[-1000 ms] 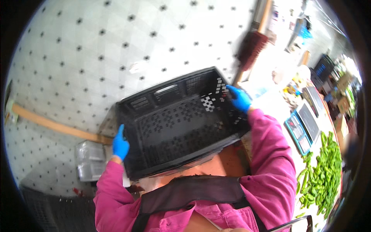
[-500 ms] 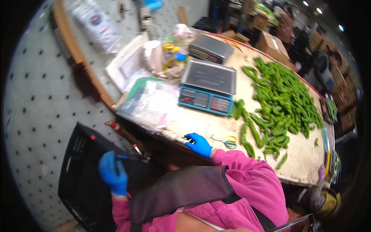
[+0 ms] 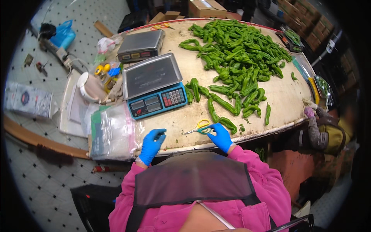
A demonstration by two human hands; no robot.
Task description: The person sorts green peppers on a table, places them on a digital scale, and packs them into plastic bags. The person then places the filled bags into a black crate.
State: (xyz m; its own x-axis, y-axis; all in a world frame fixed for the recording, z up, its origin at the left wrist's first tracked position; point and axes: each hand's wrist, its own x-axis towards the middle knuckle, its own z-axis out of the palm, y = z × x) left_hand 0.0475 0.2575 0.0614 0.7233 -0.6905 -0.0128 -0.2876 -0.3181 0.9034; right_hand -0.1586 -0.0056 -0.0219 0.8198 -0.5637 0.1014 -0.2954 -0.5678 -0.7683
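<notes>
My right hand (image 3: 221, 138), in a blue glove, is at the front of the table with thumb and finger around the teal loop of a pair of scissors (image 3: 200, 127). The scissors have one yellow and one teal loop, and their blades point left. My left hand (image 3: 151, 146), also in a blue glove, hovers over the table's front edge beside the plastic bags (image 3: 114, 133). Its fingers are loosely bent and apart, with nothing in them. A heap of long green peppers (image 3: 239, 50) covers the far right, and several peppers lie closer to my right hand.
A blue scale (image 3: 154, 83) with a flat metal pan stands ahead, another scale (image 3: 141, 44) behind it. At left are a white cup (image 3: 91, 87) and yellow tape rolls (image 3: 102, 69). A black crate (image 3: 94, 205) sits on the floor. A cardboard box (image 3: 206, 8) stands beyond the table.
My left hand has come up from the black crate to the table edge. My right hand has moved right to the scissors. The view has turned toward the table.
</notes>
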